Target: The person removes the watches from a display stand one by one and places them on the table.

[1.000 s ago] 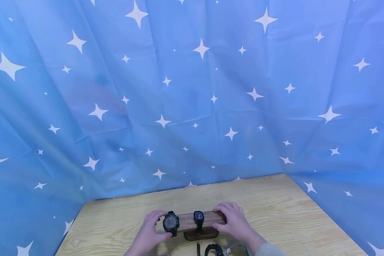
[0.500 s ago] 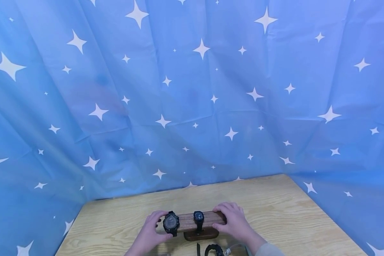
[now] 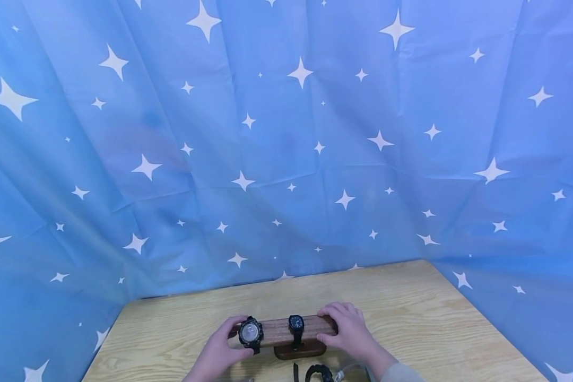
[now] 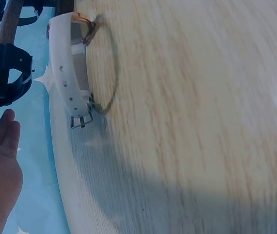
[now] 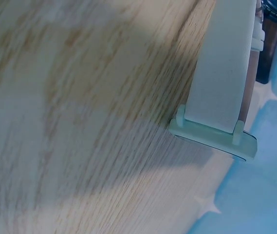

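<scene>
While the right hand point(image 3: 347, 331) grips one end of the wooden bar point(image 3: 275, 333), the left hand point(image 3: 220, 346) pinches a round watch point(image 3: 251, 332) at the other — a smaller watch point(image 3: 296, 323) between the hands

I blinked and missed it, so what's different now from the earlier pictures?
The big round watch moved slightly left along the wooden bar, together with the left grip holding it. Nothing was let go. The small watch and the right grip on the bar stayed put.
</scene>
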Action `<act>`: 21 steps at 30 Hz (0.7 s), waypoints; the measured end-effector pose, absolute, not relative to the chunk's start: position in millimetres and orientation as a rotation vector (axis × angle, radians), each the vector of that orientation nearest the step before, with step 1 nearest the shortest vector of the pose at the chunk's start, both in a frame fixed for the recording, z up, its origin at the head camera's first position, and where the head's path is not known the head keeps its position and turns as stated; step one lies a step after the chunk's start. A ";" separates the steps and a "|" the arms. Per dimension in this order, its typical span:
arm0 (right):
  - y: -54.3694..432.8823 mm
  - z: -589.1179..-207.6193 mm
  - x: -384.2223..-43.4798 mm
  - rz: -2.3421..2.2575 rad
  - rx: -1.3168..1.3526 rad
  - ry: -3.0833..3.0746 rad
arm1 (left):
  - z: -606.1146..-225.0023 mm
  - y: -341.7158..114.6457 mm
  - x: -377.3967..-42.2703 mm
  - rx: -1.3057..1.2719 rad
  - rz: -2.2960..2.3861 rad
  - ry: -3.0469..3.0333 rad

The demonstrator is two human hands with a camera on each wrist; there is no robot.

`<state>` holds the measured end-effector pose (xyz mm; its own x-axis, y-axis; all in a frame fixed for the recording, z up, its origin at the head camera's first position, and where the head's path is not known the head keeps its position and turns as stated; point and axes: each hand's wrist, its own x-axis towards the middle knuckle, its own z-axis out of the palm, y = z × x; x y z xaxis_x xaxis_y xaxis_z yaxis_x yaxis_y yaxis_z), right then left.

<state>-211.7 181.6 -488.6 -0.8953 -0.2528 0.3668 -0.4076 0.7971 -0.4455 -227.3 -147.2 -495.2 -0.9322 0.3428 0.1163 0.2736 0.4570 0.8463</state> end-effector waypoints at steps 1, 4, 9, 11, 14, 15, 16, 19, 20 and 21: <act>181.6 -488.7 -211.8 0.763 0.507 -2.698 | -495.3 -148.1 -227.1 0.551 1.507 2.622; 181.7 -488.9 -211.9 0.761 0.508 -2.700 | -497.0 -151.1 -227.1 0.555 1.528 2.630; 181.7 -488.7 -211.6 0.768 0.511 -2.696 | -500.7 -156.7 -227.1 0.540 1.534 2.645; 181.7 -488.6 -211.5 0.769 0.512 -2.695 | -501.3 -159.1 -226.8 0.517 1.534 2.641; 181.6 -488.6 -211.7 0.768 0.512 -2.697 | -501.3 -162.8 -225.6 0.483 1.519 2.658; 181.6 -488.6 -211.8 0.766 0.512 -2.698 | -501.0 -163.9 -224.9 0.470 1.514 2.669; 181.6 -488.7 -211.9 0.763 0.511 -2.698 | -501.0 -164.9 -224.3 0.457 1.505 2.685; 181.8 -488.8 -212.0 0.759 0.509 -2.698 | -500.5 -167.6 -222.7 0.418 1.469 2.734; 181.9 -488.9 -212.2 0.759 0.507 -2.698 | -500.4 -168.4 -222.5 0.411 1.458 2.746; 182.0 -488.9 -212.3 0.760 0.506 -2.699 | -500.2 -169.1 -222.3 0.405 1.449 2.752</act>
